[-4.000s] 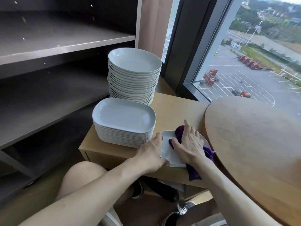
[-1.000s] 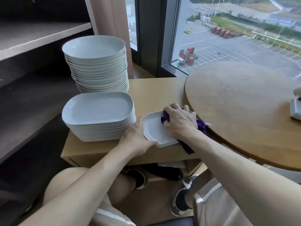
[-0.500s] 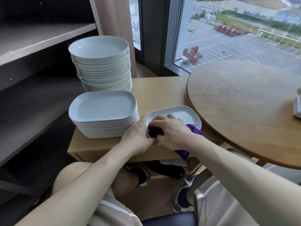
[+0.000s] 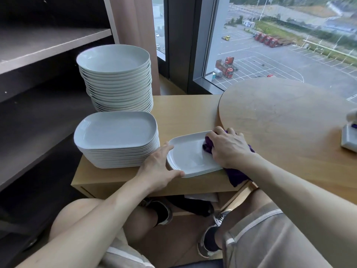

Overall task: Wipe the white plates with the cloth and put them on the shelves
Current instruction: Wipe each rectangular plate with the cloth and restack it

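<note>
A single white plate lies on the low wooden cabinet, near its front edge. My left hand holds the plate's near-left rim, thumb along the front edge. My right hand grips a bunched purple cloth and presses it on the plate's right side; the cloth's tail hangs off the cabinet front. A stack of squarish white plates sits left of the plate. Behind it rises a taller stack of round white plates.
Dark empty shelves run along the left, an upper and a lower board. A round wooden table overlaps the cabinet's right end, with a small white object at its right edge. A window is behind. My knees and shoes are below.
My right hand has swept the cloth from the plate's near-left corner to its far-right side. My left hand stays on the near rim. The camera view has shifted slightly.
</note>
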Demonstrator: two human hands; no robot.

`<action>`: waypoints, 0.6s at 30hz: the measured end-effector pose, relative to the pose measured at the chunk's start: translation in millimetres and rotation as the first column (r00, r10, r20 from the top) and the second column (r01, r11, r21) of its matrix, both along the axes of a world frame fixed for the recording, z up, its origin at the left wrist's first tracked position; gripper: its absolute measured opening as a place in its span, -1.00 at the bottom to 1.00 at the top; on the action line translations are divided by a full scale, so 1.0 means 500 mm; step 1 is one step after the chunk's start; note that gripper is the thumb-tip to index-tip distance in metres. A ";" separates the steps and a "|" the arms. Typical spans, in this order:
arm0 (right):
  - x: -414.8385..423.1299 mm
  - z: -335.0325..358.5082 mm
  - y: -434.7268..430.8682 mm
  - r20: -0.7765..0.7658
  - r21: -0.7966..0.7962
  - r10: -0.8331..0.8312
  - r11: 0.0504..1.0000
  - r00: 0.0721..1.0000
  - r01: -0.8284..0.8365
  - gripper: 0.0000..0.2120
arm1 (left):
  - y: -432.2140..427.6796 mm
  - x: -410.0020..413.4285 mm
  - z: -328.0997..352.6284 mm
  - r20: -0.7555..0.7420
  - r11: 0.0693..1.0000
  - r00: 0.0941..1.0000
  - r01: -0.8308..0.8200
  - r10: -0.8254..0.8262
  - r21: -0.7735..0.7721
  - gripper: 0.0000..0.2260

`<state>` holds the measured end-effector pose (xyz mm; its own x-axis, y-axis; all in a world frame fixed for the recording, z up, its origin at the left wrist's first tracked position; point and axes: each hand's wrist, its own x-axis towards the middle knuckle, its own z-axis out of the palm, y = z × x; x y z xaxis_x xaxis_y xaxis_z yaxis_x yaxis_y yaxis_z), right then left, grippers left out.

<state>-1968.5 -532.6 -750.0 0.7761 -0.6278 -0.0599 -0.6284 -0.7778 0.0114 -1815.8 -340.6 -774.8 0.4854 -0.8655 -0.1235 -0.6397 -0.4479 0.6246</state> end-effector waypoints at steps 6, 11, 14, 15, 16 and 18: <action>0.026 -0.013 0.013 0.062 0.029 -0.065 0.998 0.996 0.063 -0.68 | -0.008 0.000 -0.010 -0.008 0.999 1.000 0.004 -0.004 -0.039 -0.14; 0.023 -0.017 0.024 0.053 0.004 -0.049 0.999 0.997 0.049 -0.57 | -0.006 -0.001 -0.017 -0.050 0.997 0.998 0.021 -0.025 -0.072 -0.16; 0.021 -0.015 0.025 0.071 0.023 -0.050 0.999 0.996 0.048 -0.58 | -0.004 -0.003 -0.019 -0.071 0.998 0.997 0.026 -0.030 -0.063 -0.08; 0.021 -0.014 0.026 0.083 0.034 -0.048 0.998 0.995 0.045 -0.58 | -0.003 -0.003 -0.020 -0.083 0.998 0.996 0.014 -0.019 -0.060 -0.05; 0.021 -0.015 0.027 0.097 0.046 -0.044 0.998 0.994 0.040 -0.59 | -0.002 -0.003 -0.021 -0.092 0.998 0.996 -0.001 -0.005 -0.063 -0.04; 0.019 -0.015 0.032 0.132 0.075 -0.029 0.997 0.991 0.020 -0.60 | -0.002 -0.005 -0.022 -0.102 0.996 0.995 -0.025 0.017 -0.080 -0.04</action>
<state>-1959.1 -516.6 -757.7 0.7647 -0.6444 -0.0037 -0.6394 -0.7579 -0.1296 -1818.2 -341.4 -785.6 0.4922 -0.8645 -0.1022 -0.5627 -0.4055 0.7204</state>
